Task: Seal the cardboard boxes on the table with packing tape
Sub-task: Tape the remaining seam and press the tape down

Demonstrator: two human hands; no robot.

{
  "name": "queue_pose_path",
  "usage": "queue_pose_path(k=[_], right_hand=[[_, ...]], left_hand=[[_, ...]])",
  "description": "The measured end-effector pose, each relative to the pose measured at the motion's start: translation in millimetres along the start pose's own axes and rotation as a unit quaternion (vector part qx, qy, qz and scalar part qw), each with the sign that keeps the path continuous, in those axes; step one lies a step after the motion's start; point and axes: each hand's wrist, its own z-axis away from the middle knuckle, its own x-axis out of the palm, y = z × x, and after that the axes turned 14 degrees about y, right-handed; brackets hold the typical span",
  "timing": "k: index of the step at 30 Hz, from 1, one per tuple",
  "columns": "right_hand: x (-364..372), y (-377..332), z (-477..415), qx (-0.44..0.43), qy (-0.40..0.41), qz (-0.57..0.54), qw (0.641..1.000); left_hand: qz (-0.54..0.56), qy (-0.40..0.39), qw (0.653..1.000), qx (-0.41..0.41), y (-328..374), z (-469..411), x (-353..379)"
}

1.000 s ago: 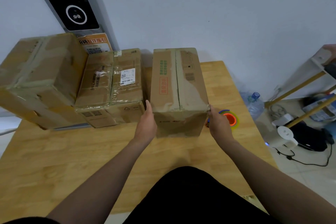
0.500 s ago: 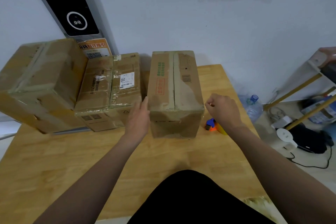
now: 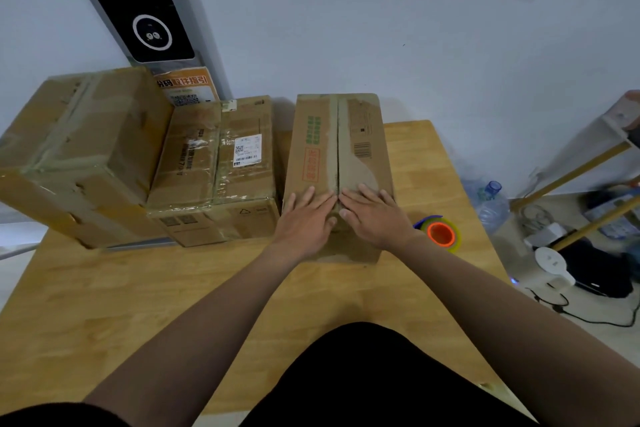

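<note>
- The box (image 3: pixel 337 149) being worked on stands toward the right of the table (image 3: pixel 138 305), close beside a middle box (image 3: pixel 214 170). The tape roll (image 3: pixel 441 234) lies just to its right.
- The left hand (image 3: pixel 306 218) and right hand (image 3: pixel 375 217) lie flat with straight fingers and grip nothing. They press the top flaps on either side of the middle seam, at the near end.
- To do it well, I would level the flaps until their edges meet, then keep one hand pressing while the other fetches the tape.
- The seam looks untaped, though the view is too soft to be sure.
- Half a second ago the left hand was against the box's left side and the right hand hovered over the tape roll. Now both rest on top.
</note>
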Motion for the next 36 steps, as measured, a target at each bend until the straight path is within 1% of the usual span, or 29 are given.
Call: queue_pose_path(k=[3, 4, 6, 9, 11, 13, 15, 17, 20, 23, 25, 31, 36], right_hand=[[7.2, 4.0, 9.8, 0.007, 0.033, 0.028, 0.999], [9.4, 6.7, 12.9, 0.020, 0.048, 0.029, 0.998], [12.5, 12.9, 17.6, 0.066, 0.066, -0.001, 0.996], [16.6, 14.9, 22.4, 0.104, 0.080, -0.040, 0.991], [19.3, 16.1, 25.3, 0.136, 0.081, -0.095, 0.983], [13.9, 24.5, 24.5, 0.158, 0.075, -0.160, 0.971], [4.7, 38.2, 20.9, 0.176, 0.066, -0.209, 0.960], [-4.6, 51.3, 15.5, 0.195, 0.062, -0.232, 0.951], [-16.2, 53.0, -1.7, 0.197, 0.036, -0.178, 0.963], [-24.9, 44.3, -24.2, 0.162, 0.001, -0.064, 0.985], [-27.5, 41.6, -39.6, 0.150, -0.001, -0.030, 0.988], [-25.2, 40.1, -89.0, 0.126, -0.006, 0.004, 0.992], [-18.6, 48.0, -123.7, 0.145, 0.006, -0.027, 0.989]], left_hand=[[-0.023, 0.029, 0.999, -0.004, -4.8, 8.7, 5.1], [-0.024, 0.045, 0.999, -0.014, -5.4, 11.8, 6.6], [-0.013, 0.052, 0.997, -0.046, -5.0, 15.5, 7.9], [0.060, 0.033, 0.988, -0.139, -4.3, 17.5, 4.1], [0.115, 0.019, 0.976, -0.181, -7.6, 18.1, 1.5], [0.180, 0.029, 0.958, -0.223, -18.3, 17.4, -5.2], [0.223, 0.046, 0.943, -0.241, -36.5, 14.7, -13.2], [0.215, 0.035, 0.947, -0.235, -51.5, 10.6, -21.4], [0.173, 0.011, 0.960, -0.220, -59.7, 0.5, -29.4], [0.158, 0.003, 0.964, -0.213, -62.6, -12.9, -34.0], [0.155, -0.003, 0.965, -0.214, -66.3, -24.6, -36.1], [0.149, 0.008, 0.962, -0.227, -83.3, -68.9, -38.9], [0.155, 0.035, 0.958, -0.237, -93.8, -97.8, -41.0]])
